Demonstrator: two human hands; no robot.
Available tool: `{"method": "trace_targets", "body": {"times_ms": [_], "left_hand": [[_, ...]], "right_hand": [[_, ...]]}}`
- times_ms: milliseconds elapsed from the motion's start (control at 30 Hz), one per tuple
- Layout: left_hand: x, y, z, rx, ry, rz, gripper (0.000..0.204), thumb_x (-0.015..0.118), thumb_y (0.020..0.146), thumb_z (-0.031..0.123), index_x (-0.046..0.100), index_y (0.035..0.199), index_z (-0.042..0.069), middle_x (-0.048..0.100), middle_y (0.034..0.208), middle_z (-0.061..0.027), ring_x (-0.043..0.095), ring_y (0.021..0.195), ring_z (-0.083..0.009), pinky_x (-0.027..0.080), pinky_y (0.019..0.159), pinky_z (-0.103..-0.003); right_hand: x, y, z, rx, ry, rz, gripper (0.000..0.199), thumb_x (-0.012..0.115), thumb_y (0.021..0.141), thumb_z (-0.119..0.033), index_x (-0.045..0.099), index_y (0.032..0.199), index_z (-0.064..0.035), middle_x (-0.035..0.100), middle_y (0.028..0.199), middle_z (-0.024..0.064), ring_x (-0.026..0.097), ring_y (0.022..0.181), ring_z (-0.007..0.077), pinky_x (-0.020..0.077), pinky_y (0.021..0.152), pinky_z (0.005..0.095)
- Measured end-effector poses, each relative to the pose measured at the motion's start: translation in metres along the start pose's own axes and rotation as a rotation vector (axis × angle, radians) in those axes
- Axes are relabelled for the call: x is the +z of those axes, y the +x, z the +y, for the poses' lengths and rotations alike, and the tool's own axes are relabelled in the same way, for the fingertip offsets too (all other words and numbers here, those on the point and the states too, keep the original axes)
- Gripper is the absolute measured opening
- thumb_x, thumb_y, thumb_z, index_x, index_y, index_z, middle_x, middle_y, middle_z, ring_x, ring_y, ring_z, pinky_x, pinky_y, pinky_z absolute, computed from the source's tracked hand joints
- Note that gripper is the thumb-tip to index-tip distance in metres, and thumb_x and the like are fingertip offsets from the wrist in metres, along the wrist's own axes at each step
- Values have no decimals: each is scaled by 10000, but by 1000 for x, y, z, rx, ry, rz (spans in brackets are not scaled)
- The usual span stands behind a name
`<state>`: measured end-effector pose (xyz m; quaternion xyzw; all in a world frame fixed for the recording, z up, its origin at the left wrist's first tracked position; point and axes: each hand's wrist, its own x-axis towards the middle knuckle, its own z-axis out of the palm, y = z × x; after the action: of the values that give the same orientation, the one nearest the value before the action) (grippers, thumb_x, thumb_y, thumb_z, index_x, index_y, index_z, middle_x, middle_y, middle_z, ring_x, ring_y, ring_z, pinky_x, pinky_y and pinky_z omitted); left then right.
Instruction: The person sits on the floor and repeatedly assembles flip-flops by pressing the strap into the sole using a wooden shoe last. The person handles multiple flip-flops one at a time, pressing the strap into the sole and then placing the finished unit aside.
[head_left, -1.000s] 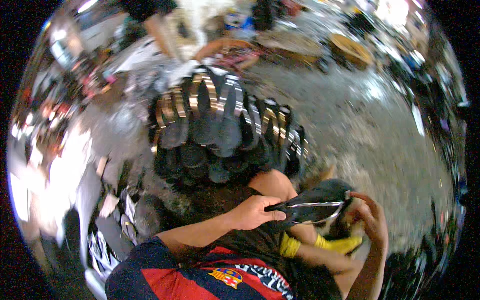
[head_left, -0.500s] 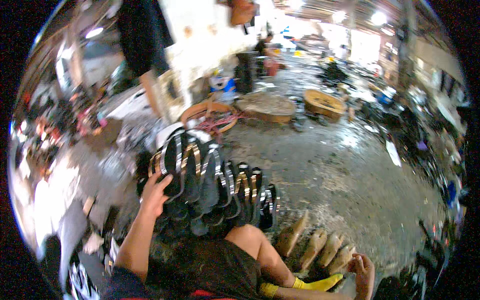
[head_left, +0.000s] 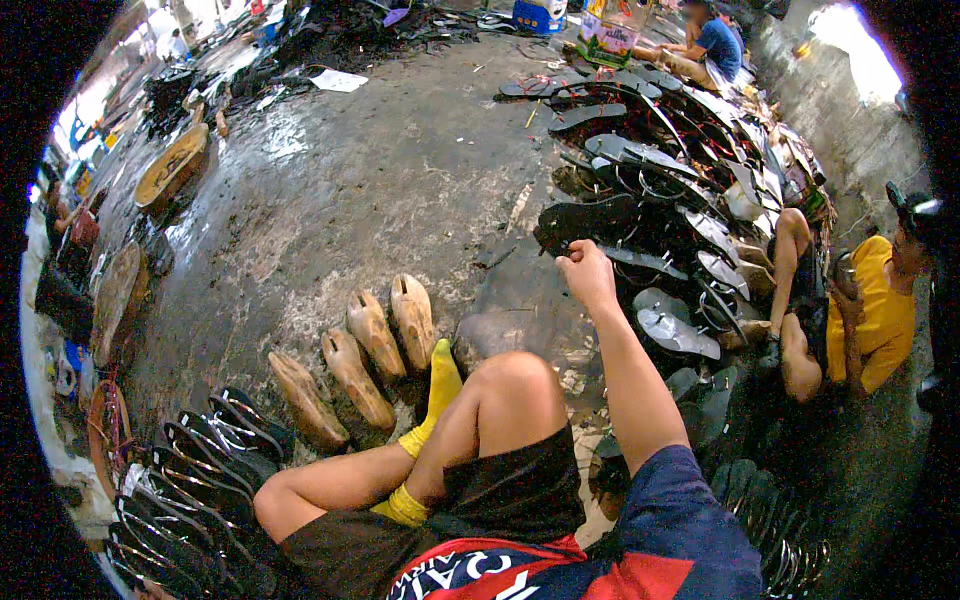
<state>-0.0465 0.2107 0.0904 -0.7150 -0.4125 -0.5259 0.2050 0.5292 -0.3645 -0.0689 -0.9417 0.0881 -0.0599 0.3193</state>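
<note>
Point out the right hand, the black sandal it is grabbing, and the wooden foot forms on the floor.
right hand (head_left: 585, 272), head view, on the knuckles of the closed fist.
black sandal (head_left: 585, 218), head view, on the middle of its sole.
wooden foot forms (head_left: 375, 335), head view, on the body of one form in the row.

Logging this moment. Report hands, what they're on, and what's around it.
Right hand closed on a black flip-flop at the pile's edge. Left hand out of view. Wooden foot forms lie beside the knee; a seated person in yellow is behind the pile.

wet grey concrete floor (head_left: 330, 200), four wooden shoe lasts (head_left: 355, 365), black flip-flop pile (head_left: 650, 200), stacked sandals (head_left: 190, 480)
</note>
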Motion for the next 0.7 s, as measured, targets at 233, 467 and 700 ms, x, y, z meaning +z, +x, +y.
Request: {"method": "trace_targets", "body": {"times_ms": [233,467,700], "left_hand": [[74,-82,95,-387,-604,-747,400,672,992,187,556,1340,25,626,1225,-105,582,1113,-223,455,1018,-351],[42,-107,244,-490,-824,-1027,465,704,894,156,546,1317,45,632,1135,-106,597,1066,-208,479,1000,-362],[37,-90,309,-890,-1315,-1260,493,647,1025,355,493,1367,34,609,1178,-67,570,1031,-111,480,940,-265]], "right_hand": [[18,126,55,-407,-736,181,495,466,984,-135,466,1464,-17,431,1558,170,301,1512,346,233,1242,498],[39,114,-54,-518,-614,-137,228,624,897,-181,741,1071,-91,670,1141,176,596,1137,367,438,1013,533],[55,-184,-202,-939,450,-725,325,806,878,-272,690,1018,-3,704,938,145,683,811,267,555,741,395]]}}
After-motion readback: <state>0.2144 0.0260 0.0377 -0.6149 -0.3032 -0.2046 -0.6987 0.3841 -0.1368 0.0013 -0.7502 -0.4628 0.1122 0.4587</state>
